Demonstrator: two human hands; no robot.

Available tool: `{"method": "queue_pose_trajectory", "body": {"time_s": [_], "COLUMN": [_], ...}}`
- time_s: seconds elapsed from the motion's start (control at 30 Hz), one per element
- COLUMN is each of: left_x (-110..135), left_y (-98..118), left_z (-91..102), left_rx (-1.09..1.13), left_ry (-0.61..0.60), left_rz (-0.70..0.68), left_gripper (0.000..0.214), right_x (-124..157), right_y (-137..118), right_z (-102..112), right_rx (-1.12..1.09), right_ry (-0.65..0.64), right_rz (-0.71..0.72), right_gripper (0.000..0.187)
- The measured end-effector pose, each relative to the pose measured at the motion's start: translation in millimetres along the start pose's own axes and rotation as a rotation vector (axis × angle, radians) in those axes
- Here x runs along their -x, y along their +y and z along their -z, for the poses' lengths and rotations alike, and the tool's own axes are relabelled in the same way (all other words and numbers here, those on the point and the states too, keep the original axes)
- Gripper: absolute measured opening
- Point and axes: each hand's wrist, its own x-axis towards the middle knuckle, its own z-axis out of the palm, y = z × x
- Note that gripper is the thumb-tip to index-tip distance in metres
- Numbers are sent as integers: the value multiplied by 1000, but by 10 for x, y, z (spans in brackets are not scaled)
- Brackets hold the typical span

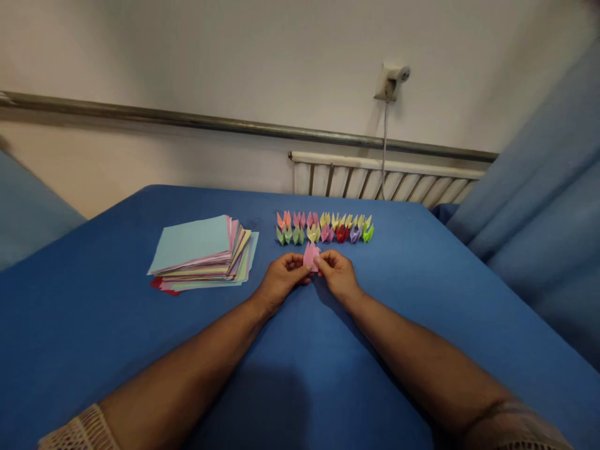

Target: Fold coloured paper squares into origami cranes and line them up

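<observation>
A small pink folded paper piece (310,255) is pinched between both my hands at the middle of the blue table (422,300). My left hand (281,279) grips its left side with closed fingers. My right hand (338,275) grips its right side the same way. Just beyond them stand two rows of several small folded paper figures (324,227) in pink, yellow, green, red and purple. A fanned stack of coloured square paper sheets (202,253), light blue on top, lies to the left of my hands.
Behind the table runs a white wall with a metal rail (187,119) and a white slatted bed rail (384,178). A wall fitting with a cord (390,81) hangs above it. Blue fabric (539,206) rises on the right.
</observation>
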Motion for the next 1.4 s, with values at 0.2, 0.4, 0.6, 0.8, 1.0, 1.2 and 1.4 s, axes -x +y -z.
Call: {"method": "queue_pose_trajectory", "body": {"time_s": [0.2,0.4,0.6,0.8,1.0,1.2,1.4], "left_x": [-46,-55,-19,-45,-47,-70,-77], "left_y": [-15,21,19,-17,19,0,-6], "left_z": [66,98,63,62,70,99,120], "left_rx": [21,7,18,34,-31,-5,39], "left_ry": [94,108,91,64,103,70,30], "left_rz": [-6,-38,-31,-7,-29,-2,18], "left_gripper": [29,31,30,34,33,32,33], "right_x": [38,64,64,45,47,47,27], "right_y": [-31,5,-33,-27,-27,-25,6], "right_z": [-42,-48,-10,-34,-42,-35,-19], "right_rx": [-34,-87,-130,-106,-111,-128,-131], "right_ry": [-39,-133,-141,-79,-98,-113,-112], "right_rz": [-29,-118,-125,-117,-116,-107,-97], "right_gripper": [32,36,33,34,34,34,32]}}
